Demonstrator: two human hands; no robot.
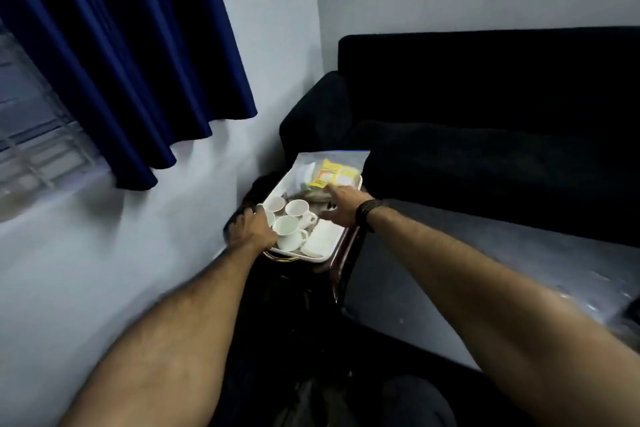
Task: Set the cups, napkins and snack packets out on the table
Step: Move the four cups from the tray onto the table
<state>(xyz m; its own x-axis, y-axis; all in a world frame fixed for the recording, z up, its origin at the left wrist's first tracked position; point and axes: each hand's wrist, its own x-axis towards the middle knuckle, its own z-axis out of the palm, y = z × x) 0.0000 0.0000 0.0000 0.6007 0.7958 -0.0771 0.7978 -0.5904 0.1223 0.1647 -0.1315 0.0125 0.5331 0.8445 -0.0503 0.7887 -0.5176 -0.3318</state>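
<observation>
Head view, three cups [290,218] on tray [313,256], left hand [251,227] gripping tray edge, right hand [341,203] spread loose above

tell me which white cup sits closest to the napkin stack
The nearest white ceramic cup, at the tray's front; it sits right beside the white napkin stack, while the other two lie farther back.

— Where does the camera sit?

— On the person's head, looking forward and steeply down along both bare forearms, which run in from the bottom edge.

— How near is it?

— At arm's length from the white tray [325,255] in the middle, close to the wall on the left. The wide lens bends the curtain [131,55] at upper left and the dark sofa [485,107] at upper right.

— A second view?

— No, just this one (so no overlap).
</observation>
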